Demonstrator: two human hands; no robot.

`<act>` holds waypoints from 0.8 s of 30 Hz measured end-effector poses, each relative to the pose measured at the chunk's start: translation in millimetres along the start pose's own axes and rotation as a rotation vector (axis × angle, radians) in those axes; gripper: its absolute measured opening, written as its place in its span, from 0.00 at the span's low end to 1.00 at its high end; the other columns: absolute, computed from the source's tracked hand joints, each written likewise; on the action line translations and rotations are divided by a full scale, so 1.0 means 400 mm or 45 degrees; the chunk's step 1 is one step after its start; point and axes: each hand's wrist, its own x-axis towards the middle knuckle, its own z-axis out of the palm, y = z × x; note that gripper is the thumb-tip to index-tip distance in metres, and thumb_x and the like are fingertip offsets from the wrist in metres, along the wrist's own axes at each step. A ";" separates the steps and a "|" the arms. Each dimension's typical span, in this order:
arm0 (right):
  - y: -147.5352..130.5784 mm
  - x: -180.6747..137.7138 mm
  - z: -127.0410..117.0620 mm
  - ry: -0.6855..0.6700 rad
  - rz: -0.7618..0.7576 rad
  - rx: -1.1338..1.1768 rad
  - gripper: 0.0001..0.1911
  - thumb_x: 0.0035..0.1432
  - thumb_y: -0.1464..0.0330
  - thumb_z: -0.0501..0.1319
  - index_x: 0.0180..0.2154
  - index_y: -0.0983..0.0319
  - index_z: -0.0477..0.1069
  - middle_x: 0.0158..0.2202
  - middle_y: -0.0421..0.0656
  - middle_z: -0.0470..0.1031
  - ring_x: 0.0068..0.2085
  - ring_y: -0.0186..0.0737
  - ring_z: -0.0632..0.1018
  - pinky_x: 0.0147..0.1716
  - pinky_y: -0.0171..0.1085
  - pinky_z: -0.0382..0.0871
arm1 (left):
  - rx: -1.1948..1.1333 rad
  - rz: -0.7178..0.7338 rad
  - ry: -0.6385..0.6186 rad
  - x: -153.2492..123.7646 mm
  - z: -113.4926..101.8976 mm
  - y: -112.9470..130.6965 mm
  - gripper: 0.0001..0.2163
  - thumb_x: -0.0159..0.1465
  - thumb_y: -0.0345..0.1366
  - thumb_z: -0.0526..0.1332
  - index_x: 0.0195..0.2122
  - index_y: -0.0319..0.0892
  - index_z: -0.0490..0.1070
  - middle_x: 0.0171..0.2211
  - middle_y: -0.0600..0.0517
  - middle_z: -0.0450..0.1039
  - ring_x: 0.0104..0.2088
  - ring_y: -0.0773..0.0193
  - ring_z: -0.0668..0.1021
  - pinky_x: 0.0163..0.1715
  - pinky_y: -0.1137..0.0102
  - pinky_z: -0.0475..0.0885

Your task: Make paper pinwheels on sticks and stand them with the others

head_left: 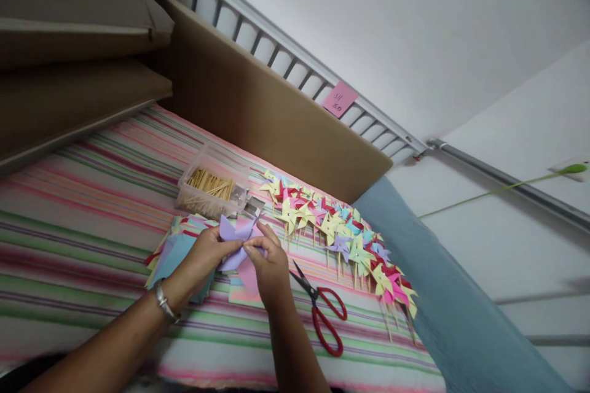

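My left hand (pixel 206 255) and my right hand (pixel 268 264) meet over a purple paper pinwheel (pixel 236 232), both pinching its folded corners together at the centre. A silver bracelet (pixel 163 301) circles my left wrist. Under the hands lies a stack of coloured paper squares (pixel 171 252), with a pink sheet (pixel 249 279) sticking out below the pinwheel. Red-handled scissors (pixel 322 310) lie open just right of my right hand.
A clear plastic box of wooden sticks (pixel 212 187) stands behind the hands. A long row of finished pinwheels on sticks (pixel 341 233) runs to the right across the striped cloth (pixel 83 221). Cardboard panels (pixel 258 110) and a railing stand behind; a blue sheet (pixel 437 295) lies at right.
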 end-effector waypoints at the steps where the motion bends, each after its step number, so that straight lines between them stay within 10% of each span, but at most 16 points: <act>1: -0.002 0.000 0.000 -0.003 0.016 0.007 0.05 0.47 0.74 0.62 0.26 0.60 0.76 0.55 0.48 0.69 0.60 0.50 0.64 0.58 0.49 0.54 | -0.004 -0.003 0.003 -0.001 0.000 0.000 0.08 0.47 0.32 0.68 0.30 0.38 0.78 0.25 0.52 0.78 0.26 0.62 0.76 0.27 0.72 0.68; 24: -0.016 0.000 -0.008 -0.027 -0.015 0.024 0.03 0.48 0.70 0.61 0.24 0.61 0.74 0.55 0.51 0.68 0.59 0.50 0.64 0.58 0.46 0.52 | 0.014 -0.007 0.007 -0.004 -0.004 -0.001 0.08 0.47 0.32 0.66 0.29 0.37 0.76 0.24 0.53 0.76 0.24 0.66 0.73 0.26 0.73 0.66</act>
